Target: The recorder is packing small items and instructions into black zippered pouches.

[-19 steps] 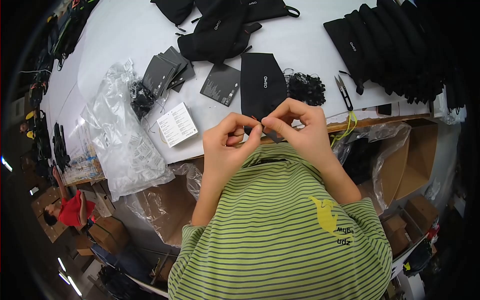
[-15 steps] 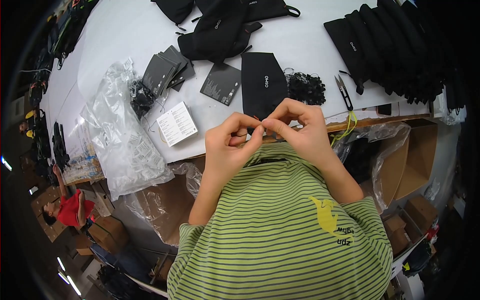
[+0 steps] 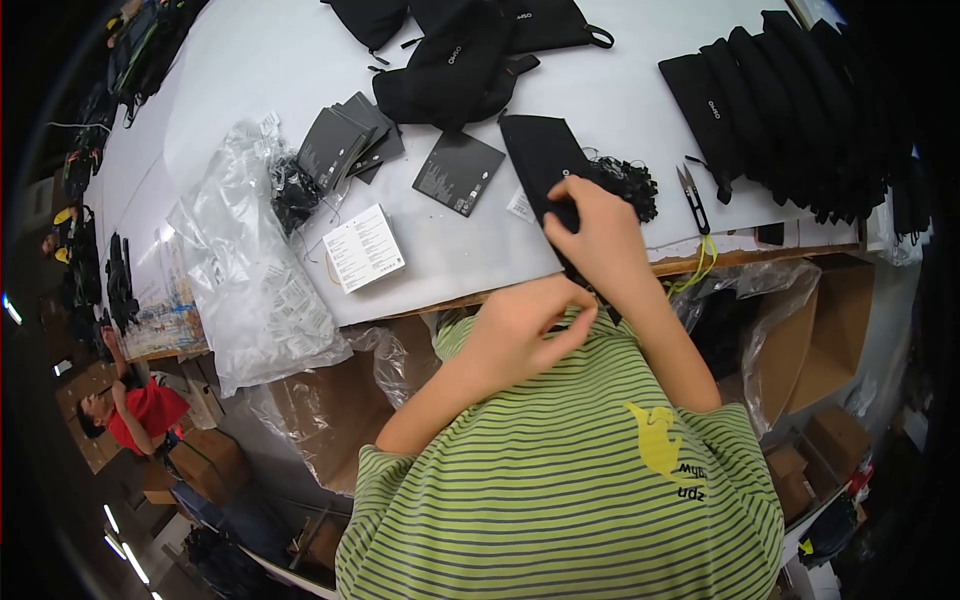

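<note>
A black fabric pouch (image 3: 540, 150) lies slanted on the table, its near end reaching toward the front edge. My right hand (image 3: 603, 240) is on its near part, thumb and bent forefinger gripping the fabric. Just in front of the table edge is my left hand (image 3: 530, 330), fingers curled and thumb close to the forefinger beside the pouch's near end; what the fingertips hold, if anything, is too small to make out. A small white label (image 3: 520, 205) shows beside the pouch's left edge. Right of the pouch sits a heap of small black cords (image 3: 630, 188).
Thread snips (image 3: 692, 195) with a yellow cord lie to the right, below stacked black pouches (image 3: 740, 110). Grey cards (image 3: 460, 172), a white card stack (image 3: 364, 250) and a plastic bag of labels (image 3: 250, 270) are leftward. Open cartons (image 3: 830, 310) stand beneath; a person in red (image 3: 150, 415) is far left.
My hands have parted from their shared pinch. The right moved up onto the pouch, which has tilted and shifted; the left dropped lower. A white label has come into sight beside the pouch.
</note>
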The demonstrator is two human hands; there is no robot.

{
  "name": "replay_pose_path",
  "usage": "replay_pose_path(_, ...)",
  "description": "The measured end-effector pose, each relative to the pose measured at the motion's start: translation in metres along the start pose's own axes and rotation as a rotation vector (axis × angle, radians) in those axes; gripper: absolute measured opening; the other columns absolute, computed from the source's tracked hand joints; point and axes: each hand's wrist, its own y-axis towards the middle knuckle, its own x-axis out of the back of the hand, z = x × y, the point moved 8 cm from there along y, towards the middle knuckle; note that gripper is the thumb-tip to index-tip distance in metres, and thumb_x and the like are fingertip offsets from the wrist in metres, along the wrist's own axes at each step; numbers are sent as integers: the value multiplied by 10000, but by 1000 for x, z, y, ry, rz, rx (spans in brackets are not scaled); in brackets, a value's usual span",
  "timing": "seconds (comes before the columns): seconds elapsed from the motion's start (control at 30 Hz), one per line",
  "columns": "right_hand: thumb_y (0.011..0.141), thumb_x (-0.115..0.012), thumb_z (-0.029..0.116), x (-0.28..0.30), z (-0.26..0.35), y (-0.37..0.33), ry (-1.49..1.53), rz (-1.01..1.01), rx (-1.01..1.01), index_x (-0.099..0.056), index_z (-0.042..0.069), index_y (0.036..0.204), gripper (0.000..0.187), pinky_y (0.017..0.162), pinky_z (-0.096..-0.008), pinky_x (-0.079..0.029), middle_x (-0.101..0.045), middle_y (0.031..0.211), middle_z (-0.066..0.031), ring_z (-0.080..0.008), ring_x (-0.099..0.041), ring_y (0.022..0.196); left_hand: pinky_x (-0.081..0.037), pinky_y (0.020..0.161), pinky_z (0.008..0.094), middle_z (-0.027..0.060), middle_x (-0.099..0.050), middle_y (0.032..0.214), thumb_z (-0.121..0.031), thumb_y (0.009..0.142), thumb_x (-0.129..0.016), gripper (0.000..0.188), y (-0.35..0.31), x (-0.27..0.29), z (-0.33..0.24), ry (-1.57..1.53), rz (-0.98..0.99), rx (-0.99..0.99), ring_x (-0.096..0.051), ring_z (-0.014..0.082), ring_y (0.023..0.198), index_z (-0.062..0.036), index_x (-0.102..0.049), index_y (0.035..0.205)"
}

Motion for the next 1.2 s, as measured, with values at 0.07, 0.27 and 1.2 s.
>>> replay_pose_path(0.07,779,-649,106,22,8,-4,93,-34,-9,-625,6,903,161,646,-341,-509,-658,782,-130,-288,-653,704,-464,728,307,94,-592,928,6,735,-692,187,3,20,9,-123,-205,29,-562,229,840,-43,-633,905)
replay_pose_path(0.27,801,-636,73,55,35,-23,217,77,44,-653,20,925,136,555,-246,-464,-651,717,-98,-183,-627,589,-371,881,387,43,-556,1051,-57,689,-721,271,16,49,17,525,-182,-199,-475,269,1072,-102,-637,943)
replay_pose_path(1.2,764,-697,52,58,56,-30,509,41,164,-636,9,1050,295,719,-280,-502,-677,886,-100,-192,-660,792,-449,718,357,60,-619,818,31,534,-657,313,-8,60,-4,609,-312,-357,-588,241,778,-36,-655,840)
